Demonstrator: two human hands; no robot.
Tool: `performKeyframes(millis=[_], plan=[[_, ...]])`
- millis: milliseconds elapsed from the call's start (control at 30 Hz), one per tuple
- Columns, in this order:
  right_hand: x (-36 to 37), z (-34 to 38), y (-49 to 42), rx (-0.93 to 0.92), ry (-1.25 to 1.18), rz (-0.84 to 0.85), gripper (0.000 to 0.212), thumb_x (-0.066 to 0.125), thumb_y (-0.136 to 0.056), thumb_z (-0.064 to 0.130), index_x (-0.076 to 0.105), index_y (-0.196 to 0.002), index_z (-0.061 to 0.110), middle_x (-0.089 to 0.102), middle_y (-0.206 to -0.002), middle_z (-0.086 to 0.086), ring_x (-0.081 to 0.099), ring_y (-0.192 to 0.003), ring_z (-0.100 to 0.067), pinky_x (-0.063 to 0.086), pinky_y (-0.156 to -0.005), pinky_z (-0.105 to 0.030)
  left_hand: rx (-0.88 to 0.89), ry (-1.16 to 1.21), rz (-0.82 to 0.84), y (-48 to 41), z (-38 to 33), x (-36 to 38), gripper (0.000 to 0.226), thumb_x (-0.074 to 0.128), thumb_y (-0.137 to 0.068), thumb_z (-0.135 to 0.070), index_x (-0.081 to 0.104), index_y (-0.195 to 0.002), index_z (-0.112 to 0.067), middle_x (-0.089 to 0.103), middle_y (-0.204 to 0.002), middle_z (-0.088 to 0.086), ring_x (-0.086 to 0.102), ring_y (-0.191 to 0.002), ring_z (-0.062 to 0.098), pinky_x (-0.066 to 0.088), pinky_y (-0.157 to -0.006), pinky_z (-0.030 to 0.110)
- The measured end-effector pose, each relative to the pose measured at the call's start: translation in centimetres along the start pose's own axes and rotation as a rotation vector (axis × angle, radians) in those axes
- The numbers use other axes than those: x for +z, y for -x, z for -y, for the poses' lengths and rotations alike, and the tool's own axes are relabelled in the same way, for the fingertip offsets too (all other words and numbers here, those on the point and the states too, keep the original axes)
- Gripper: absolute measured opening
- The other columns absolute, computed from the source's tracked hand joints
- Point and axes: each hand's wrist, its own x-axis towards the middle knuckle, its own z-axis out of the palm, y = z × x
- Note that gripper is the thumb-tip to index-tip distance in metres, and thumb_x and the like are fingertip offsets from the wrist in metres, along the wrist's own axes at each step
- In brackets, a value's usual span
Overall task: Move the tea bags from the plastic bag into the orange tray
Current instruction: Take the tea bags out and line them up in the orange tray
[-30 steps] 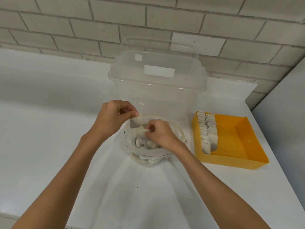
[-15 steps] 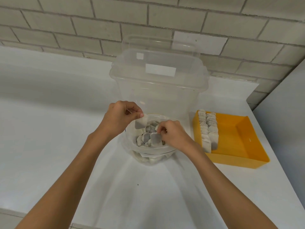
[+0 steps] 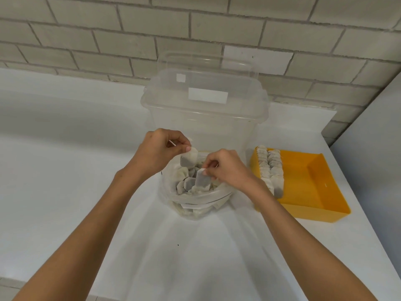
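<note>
Head view. The plastic bag [image 3: 188, 210] stands open-mouthed on the white tabletop [image 3: 65, 170], just in front of a clear lidded container [image 3: 204, 118]. It is thin, translucent film, crumpled at the rim and bulging round at the base. Loose tea bags [image 3: 184, 183] fill it, lying at all angles: small, flat, soft-cornered paper pouches, pale with grey-brown contents showing through.

The left hand [image 3: 158, 151] is over the far rim of the bag, its fingers [image 3: 178, 148] curled and pinching the top edge of one tea bag [image 3: 188, 159], which hangs clear of the pile. The right hand [image 3: 227, 168] is over the near right of the opening, its fingers [image 3: 209, 168] pinching the upper corner of a second tea bag [image 3: 202, 180], whose lower end is among the others.

The orange tray [image 3: 303, 177], rigid smooth plastic with straight walls, lies to the right of the bag and apart from it. Two rows of packed tea bags [image 3: 270, 168] stand on edge along its left wall; the rest of its floor is bare.

Step in hand, as judged: lifting one pouch per hand for transfer. The paper looks fragile, so a light pinch at the sealed edge suits it. Each pouch should rise straight up so neighbours are not dragged out, then go in upright against the existing rows. A tiled wall [image 3: 108, 29] closes the background.
</note>
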Motion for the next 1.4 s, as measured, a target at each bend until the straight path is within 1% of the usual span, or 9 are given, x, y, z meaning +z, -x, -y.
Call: performKeyframes(millis=[200,333,467,667,933,1067,1167,1300,1400], plan=[[-5.6,0.4,2.3,-0.031,-0.047,-0.184,0.012,0.069,-0.083,0.007,0.077,-0.087,0.015,0.070,-0.067,-0.002,0.061,-0.058,-0.006,0.046,-0.057,-0.007,0.093,0.008,0.015,-1.5,-3.1,1.1,0.002,0.072,-0.083,-0.029,0.073,-0.081,-0.030,0.070,-0.080,-0.013,0.060,-0.073,0.004,0.051,-0.080,0.034],[-8.7,-0.3,4.1,-0.010,-0.041,-0.285,0.010,0.070,-0.084,0.010,0.077,-0.087,0.017,0.070,-0.071,-0.001,0.062,-0.061,-0.008,0.050,-0.064,-0.012,0.149,0.023,0.039,-2.7,-5.4,2.5,0.003,0.072,-0.083,-0.031,0.072,-0.080,-0.033,0.069,-0.083,-0.014,0.059,-0.074,0.004,0.052,-0.082,0.036],[-12.1,-2.0,6.3,0.014,0.055,-0.350,0.011,0.068,-0.086,0.011,0.076,-0.089,0.018,0.066,-0.074,0.011,0.061,-0.065,-0.003,0.045,-0.064,-0.005,0.203,0.050,0.074,-3.5,-7.4,4.2,0.006,0.072,-0.082,-0.032,0.071,-0.078,-0.035,0.070,-0.084,-0.012,0.057,-0.068,0.000,0.052,-0.081,0.036],[-14.7,-6.9,8.4,0.126,0.254,-0.213,0.016,0.064,-0.087,0.011,0.069,-0.083,0.026,0.063,-0.077,0.011,0.054,-0.068,0.001,0.046,-0.070,-0.028,0.250,0.054,0.125,-3.8,-9.3,6.6,0.004,0.072,-0.083,-0.031,0.072,-0.079,-0.033,0.070,-0.084,-0.011,0.058,-0.069,0.000,0.053,-0.081,0.037],[-10.4,-12.6,7.4,0.266,0.252,0.048,0.015,0.063,-0.087,0.003,0.067,-0.081,0.017,0.057,-0.071,0.007,0.060,-0.069,-0.015,0.052,-0.070,-0.032,0.249,0.041,0.159,-3.9,-10.0,8.4,0.010,0.072,-0.083,-0.029,0.070,-0.076,-0.037,0.069,-0.082,-0.014,0.058,-0.067,-0.002,0.053,-0.080,0.035],[-9.1,-13.9,6.8,0.267,0.198,0.003,0.022,0.056,-0.089,-0.003,0.067,-0.082,0.015,0.057,-0.066,0.009,0.057,-0.060,-0.002,0.045,-0.056,-0.017,0.246,0.035,0.179,-3.8,-10.2,9.0,0.008,0.072,-0.083,-0.029,0.071,-0.078,-0.034,0.070,-0.084,-0.012,0.058,-0.069,0.000,0.053,-0.079,0.034],[-9.0,-14.2,6.7,0.266,0.148,-0.064,0.028,0.051,-0.088,-0.007,0.066,-0.081,0.016,0.058,-0.064,0.010,0.058,-0.059,-0.003,0.044,-0.056,-0.015,0.246,0.027,0.190,-3.9,-10.2,9.4,0.006,0.072,-0.083,-0.029,0.071,-0.079,-0.033,0.070,-0.085,-0.011,0.059,-0.071,0.002,0.052,-0.080,0.034],[-8.7,-14.9,6.7,0.273,0.094,-0.048,0.026,0.050,-0.087,-0.010,0.066,-0.084,0.011,0.064,-0.066,0.002,0.066,-0.058,-0.015,0.052,-0.056,-0.020,0.237,0.032,0.232,-4.0,-10.5,10.6,0.006,0.072,-0.083,-0.028,0.072,-0.078,-0.032,0.070,-0.084,-0.010,0.059,-0.072,0.005,0.051,-0.078,0.031],[-8.6,-15.3,6.9,0.289,0.023,-0.062,0.024,0.049,-0.088,-0.011,0.065,-0.088,0.006,0.069,-0.079,-0.011,0.069,-0.060,-0.020,0.057,-0.059,-0.028,0.261,0.037,0.306,-4.1,-11.3,12.1,0.005,0.072,-0.084,-0.022,0.072,-0.081,-0.026,0.069,-0.082,-0.006,0.056,-0.067,-0.003,0.046,-0.071,0.018]])
